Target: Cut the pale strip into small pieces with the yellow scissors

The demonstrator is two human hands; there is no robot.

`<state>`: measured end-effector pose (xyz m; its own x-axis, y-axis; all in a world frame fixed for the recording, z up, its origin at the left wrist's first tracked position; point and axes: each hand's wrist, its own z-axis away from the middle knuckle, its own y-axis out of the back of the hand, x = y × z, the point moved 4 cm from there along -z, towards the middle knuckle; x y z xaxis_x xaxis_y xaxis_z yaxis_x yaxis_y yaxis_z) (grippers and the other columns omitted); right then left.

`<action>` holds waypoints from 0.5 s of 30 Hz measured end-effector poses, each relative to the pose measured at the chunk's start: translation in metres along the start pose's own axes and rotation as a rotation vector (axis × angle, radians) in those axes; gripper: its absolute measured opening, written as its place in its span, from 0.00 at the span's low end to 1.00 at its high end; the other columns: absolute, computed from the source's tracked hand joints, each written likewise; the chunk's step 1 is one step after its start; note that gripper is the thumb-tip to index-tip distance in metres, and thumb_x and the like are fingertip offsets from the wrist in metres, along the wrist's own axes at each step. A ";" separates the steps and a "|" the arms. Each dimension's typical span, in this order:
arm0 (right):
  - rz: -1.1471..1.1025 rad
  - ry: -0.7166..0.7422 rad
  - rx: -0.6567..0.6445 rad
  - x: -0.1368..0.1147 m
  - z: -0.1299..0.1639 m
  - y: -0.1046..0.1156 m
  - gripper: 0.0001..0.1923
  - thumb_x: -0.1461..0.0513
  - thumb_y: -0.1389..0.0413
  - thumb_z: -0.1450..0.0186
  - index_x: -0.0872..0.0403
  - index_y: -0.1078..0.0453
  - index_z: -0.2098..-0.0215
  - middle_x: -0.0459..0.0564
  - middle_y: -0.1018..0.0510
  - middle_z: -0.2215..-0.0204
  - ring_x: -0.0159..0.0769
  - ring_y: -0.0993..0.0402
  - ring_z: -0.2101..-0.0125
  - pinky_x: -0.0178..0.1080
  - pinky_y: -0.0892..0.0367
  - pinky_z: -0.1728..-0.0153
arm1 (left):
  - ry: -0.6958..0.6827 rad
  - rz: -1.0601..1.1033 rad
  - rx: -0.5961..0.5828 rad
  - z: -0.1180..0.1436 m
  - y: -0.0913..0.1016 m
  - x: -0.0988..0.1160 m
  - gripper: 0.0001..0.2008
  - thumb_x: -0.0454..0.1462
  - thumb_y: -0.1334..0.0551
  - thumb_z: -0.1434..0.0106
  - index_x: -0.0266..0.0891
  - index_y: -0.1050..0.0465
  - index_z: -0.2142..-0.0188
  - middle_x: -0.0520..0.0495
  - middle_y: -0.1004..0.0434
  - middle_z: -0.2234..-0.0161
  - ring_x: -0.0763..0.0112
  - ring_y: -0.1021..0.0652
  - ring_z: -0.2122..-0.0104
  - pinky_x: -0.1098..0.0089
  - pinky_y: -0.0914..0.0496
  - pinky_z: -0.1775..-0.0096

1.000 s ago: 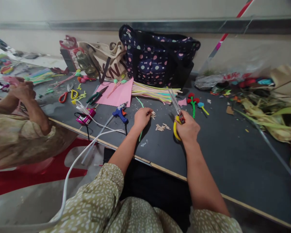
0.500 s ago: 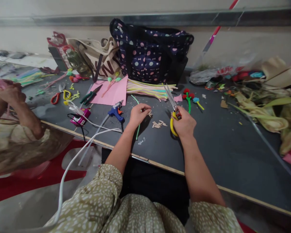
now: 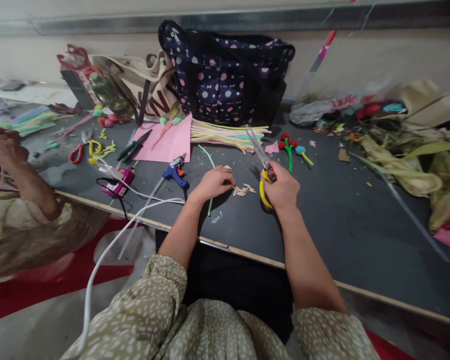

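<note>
My right hand (image 3: 281, 189) grips yellow-handled scissors (image 3: 261, 165), blades pointing up and away over the dark table (image 3: 341, 220). My left hand (image 3: 213, 182) rests on the table with its fingertips at a small heap of pale cut pieces (image 3: 243, 190); whether it pinches one I cannot tell. A green pipe cleaner (image 3: 210, 175) runs under that hand. Behind lie a bundle of pastel sticks (image 3: 225, 134) and small red and blue pipe-cleaner flowers (image 3: 293, 148).
A blue glue gun (image 3: 175, 173), pink sheet (image 3: 168, 142), green pliers (image 3: 132, 148), red and yellow scissors (image 3: 84, 149) and a pink device (image 3: 116, 183) with white cable lie left. A polka-dot bag (image 3: 225, 75) and tote (image 3: 142, 90) stand behind. Dried leaves (image 3: 405, 165) lie right. Another person's hands (image 3: 7, 150) work at far left.
My left hand moved slightly right, from the green pipe cleaner toward the pale cut pieces. The scissors stay in my right hand. The camera view shifted a little.
</note>
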<state>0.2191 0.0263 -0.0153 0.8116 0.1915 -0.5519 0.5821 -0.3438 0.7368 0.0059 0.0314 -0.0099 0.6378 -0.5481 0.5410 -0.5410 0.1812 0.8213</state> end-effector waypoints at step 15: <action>-0.011 0.021 0.012 0.000 0.000 -0.002 0.16 0.60 0.44 0.43 0.48 0.28 0.55 0.43 0.24 0.70 0.34 0.28 0.67 0.35 0.39 0.67 | -0.065 -0.138 -0.055 -0.002 -0.012 0.005 0.07 0.34 0.41 0.38 0.41 0.23 0.66 0.46 0.25 0.65 0.63 0.28 0.60 0.65 0.36 0.59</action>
<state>0.2180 0.0267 -0.0169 0.8060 0.2149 -0.5515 0.5907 -0.3529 0.7256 0.0170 0.0282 -0.0162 0.6662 -0.6225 0.4108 -0.4189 0.1435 0.8966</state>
